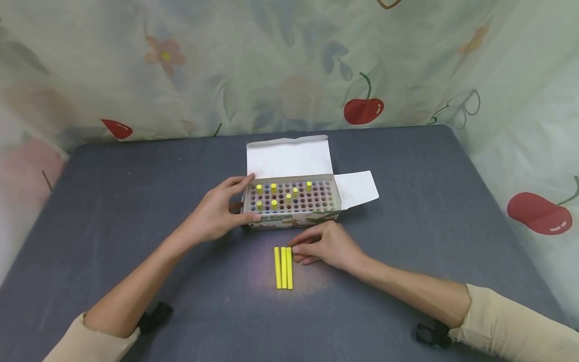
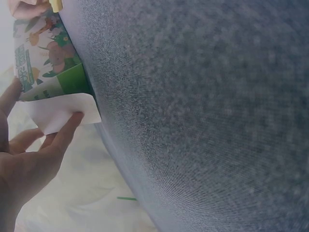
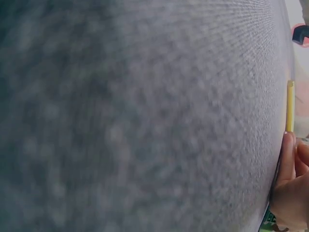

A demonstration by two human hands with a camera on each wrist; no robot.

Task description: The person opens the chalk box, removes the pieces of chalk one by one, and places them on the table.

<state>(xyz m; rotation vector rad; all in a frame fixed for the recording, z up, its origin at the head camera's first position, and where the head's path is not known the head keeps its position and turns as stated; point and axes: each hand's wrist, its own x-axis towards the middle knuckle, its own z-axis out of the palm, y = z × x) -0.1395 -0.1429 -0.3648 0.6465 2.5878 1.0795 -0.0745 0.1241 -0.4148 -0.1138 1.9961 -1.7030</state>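
An open cardboard box (image 1: 294,221) with printed sides stands on the table. Inside is a holder full of round holes, and several yellow chalk sticks (image 1: 309,186) poke up from it. My left hand (image 1: 217,208) grips the box's left end, thumb at the front and forefinger at the back corner; in the left wrist view its fingers press a white end flap (image 2: 63,111). In front of the box lie three yellow chalk sticks (image 1: 283,269), side by side. My right hand (image 1: 330,246) pinches the far end of the rightmost one, which stays flat on the table.
The box's white lid (image 1: 289,158) is folded back, and a white side flap (image 1: 357,188) sticks out to the right. A dark grey cloth covers the table (image 1: 407,211). Behind it hangs a patterned curtain (image 1: 280,65). Black straps circle both wrists.
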